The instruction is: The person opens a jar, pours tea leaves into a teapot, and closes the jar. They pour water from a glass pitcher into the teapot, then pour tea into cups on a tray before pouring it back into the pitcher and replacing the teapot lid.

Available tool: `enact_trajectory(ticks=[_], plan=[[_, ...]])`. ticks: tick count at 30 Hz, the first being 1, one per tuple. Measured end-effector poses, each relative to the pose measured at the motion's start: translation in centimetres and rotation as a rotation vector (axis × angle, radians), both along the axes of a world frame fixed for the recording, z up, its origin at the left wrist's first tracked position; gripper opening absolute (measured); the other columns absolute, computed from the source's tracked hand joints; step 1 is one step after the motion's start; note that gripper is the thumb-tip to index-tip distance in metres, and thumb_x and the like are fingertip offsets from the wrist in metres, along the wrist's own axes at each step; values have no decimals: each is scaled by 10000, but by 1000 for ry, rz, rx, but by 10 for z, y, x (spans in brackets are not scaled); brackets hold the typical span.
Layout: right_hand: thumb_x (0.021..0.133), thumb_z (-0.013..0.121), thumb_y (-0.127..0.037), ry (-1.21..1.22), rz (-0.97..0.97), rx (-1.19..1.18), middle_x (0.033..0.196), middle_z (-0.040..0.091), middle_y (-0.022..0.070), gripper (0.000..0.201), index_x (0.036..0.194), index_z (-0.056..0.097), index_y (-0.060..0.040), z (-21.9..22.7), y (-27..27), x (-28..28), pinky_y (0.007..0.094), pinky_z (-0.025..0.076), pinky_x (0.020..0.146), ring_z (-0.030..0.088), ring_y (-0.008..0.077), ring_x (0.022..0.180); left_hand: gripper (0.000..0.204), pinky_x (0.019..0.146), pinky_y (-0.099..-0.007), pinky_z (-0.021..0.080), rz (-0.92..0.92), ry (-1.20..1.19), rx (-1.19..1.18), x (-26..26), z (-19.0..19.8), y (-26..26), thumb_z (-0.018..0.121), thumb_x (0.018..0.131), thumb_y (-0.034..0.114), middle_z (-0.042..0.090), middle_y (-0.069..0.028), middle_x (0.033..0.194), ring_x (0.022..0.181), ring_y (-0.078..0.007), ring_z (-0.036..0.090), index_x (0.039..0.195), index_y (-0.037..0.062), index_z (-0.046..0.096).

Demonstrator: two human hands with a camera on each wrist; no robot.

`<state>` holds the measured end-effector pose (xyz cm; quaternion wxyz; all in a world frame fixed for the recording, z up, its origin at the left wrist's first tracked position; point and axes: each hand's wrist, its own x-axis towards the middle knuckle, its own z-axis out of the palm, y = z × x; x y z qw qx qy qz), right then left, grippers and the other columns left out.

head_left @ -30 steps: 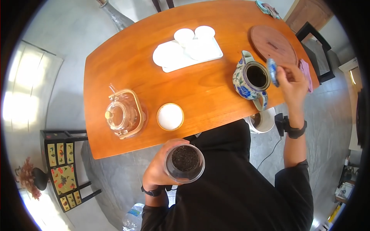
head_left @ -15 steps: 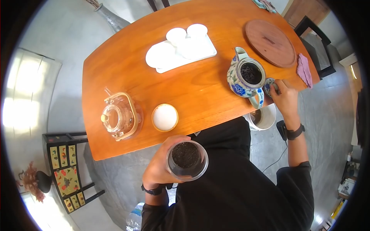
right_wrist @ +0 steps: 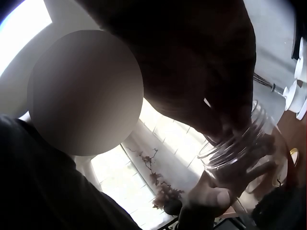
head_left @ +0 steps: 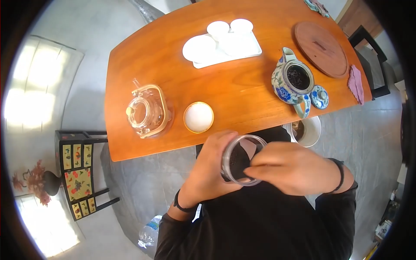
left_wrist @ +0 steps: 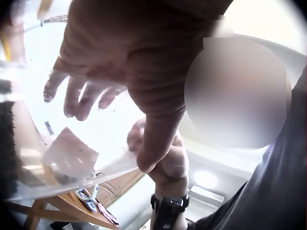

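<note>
My left hand (head_left: 206,175) (left_wrist: 129,62) grips a clear jar (head_left: 225,161) (right_wrist: 225,155) with dark loose leaves (head_left: 237,161) inside, tilted in front of the body. The fingers of my right hand (head_left: 297,169) (right_wrist: 206,67) are bent at the jar's mouth; their tips are partly hidden there, and whether they pinch anything cannot be told. A pale pinkish piece (left_wrist: 72,153) shows through the jar wall in the left wrist view. On the table, the blue floral teapot (head_left: 284,82) stands uncovered with dark leaves inside, its lid (head_left: 320,98) beside the handle.
A glass teapot (head_left: 145,115) and a round white lid (head_left: 199,117) stand at the table's left. Farther back are white cups on a white tray (head_left: 255,47). A round wooden board (head_left: 320,50) and pink cloth (head_left: 356,84) lie right; a white bucket (head_left: 313,132) stands below the edge.
My right hand has let go of the teapot lid, now lying on the table, and has moved left to the jar's mouth. The jar has risen and tilted in my left hand.
</note>
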<state>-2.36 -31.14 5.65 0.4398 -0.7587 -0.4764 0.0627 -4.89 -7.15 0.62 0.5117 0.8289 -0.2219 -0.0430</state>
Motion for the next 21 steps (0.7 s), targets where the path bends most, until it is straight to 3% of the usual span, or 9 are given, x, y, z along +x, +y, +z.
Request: enact_trajectory(ticks=[1, 3, 4, 6, 8, 17, 19, 20, 21], plan=[[804, 661, -17, -5, 3, 3, 905, 607, 131, 134, 936, 662, 7, 2, 8, 4, 387, 511, 730, 610, 323, 840, 945, 1048, -471, 447, -33, -76, 58, -2, 2, -4, 948, 583, 182, 541, -216, 1319, 1215, -406, 544, 1370, 0, 456], [836, 619, -52, 61, 340, -344, 969, 588, 148, 141, 957, 615, 21, 6, 19, 19, 414, 506, 769, 588, 341, 848, 941, 1042, -487, 449, -66, -167, 121, -5, 7, -10, 942, 583, 180, 543, -230, 1311, 1208, -418, 543, 1363, -17, 453], [857, 587, -70, 96, 380, -299, 992, 611, 170, 104, 916, 607, 13, -2, 21, 22, 425, 506, 801, 611, 350, 902, 952, 997, -485, 471, -54, -183, 148, -8, 10, -12, 947, 567, 173, 558, -228, 1284, 1168, -421, 562, 1359, -12, 452], [848, 593, -78, 175, 366, -147, 964, 634, 170, 108, 909, 629, 3, -56, 16, 14, 425, 511, 791, 624, 354, 899, 938, 950, -486, 492, -30, -221, 231, -11, 18, -15, 947, 548, 171, 583, -220, 1238, 1119, -419, 585, 1334, -19, 471], [839, 600, -86, 251, 353, 2, 937, 656, 169, 114, 903, 652, -8, -61, 13, 17, 425, 515, 780, 637, 358, 896, 919, 948, -483, 493, -36, -263, 278, -9, 27, -22, 940, 549, 171, 585, -219, 1233, 1113, -415, 586, 1323, -20, 482], [850, 632, -128, -243, 261, -408, 883, 687, 150, 127, 904, 685, -26, -20, 1, 74, 432, 528, 751, 656, 346, 857, 824, 933, -444, 489, -85, -362, 432, 47, 54, -67, 893, 591, 205, 591, -198, 1169, 1074, -387, 579, 1282, -40, 516], [886, 643, -195, -98, 293, -461, 879, 695, 138, 186, 939, 695, -25, -33, -18, 97, 444, 531, 712, 656, 340, 820, 833, 939, -444, 487, -73, -389, 491, 65, 55, -81, 891, 594, 215, 592, -192, 1154, 1073, -376, 580, 1291, -40, 513], [909, 665, -183, 64, 301, -143, 871, 691, 128, 171, 941, 691, -18, -33, -25, 107, 426, 523, 707, 649, 305, 803, 840, 944, -441, 488, -68, -414, 519, 73, 57, -86, 889, 602, 235, 591, -189, 1159, 1094, -368, 577, 1302, -36, 511], [903, 687, -131, 403, 188, -231, 869, 683, 116, 137, 966, 685, -9, -28, -40, 112, 393, 514, 726, 627, 262, 792, 840, 944, -441, 488, -70, -430, 517, 79, 57, -91, 889, 602, 235, 591, -189, 1159, 1094, -368, 577, 1302, -36, 511]])
